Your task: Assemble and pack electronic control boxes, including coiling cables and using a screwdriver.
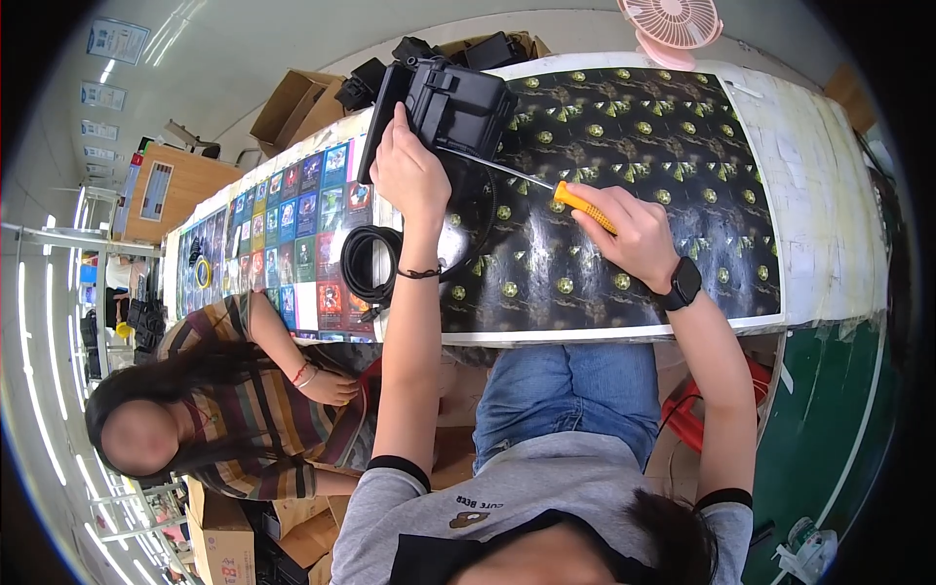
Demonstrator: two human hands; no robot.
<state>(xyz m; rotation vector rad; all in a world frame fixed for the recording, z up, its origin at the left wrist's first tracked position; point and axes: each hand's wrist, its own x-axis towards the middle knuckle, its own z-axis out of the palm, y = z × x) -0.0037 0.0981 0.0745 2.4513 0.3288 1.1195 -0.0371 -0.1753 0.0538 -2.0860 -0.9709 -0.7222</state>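
Observation:
A black boxy device (466,102) with a hinged flap or panel on its left side rests at the far edge of the table. My left hand (409,168) lies against that panel, index finger stretched along it; its other fingers partly hide what they touch. In my right hand (634,234) is a screwdriver (575,200) with a yellow handle, its long metal shaft pointing left. The shaft's tip reaches the device's lower edge, beside my left hand. A coiled black cable (363,268) lies left of my left forearm, and a thinner cable loops to its right.
Printed sheets cover the table (829,195). Beyond it stand an open cardboard box (292,105) and more black devices (363,82). A pink fan (673,24) is at the far right. Another person in a striped shirt (263,414) sits to my left, with yellow-and-black coils (203,272) farther along.

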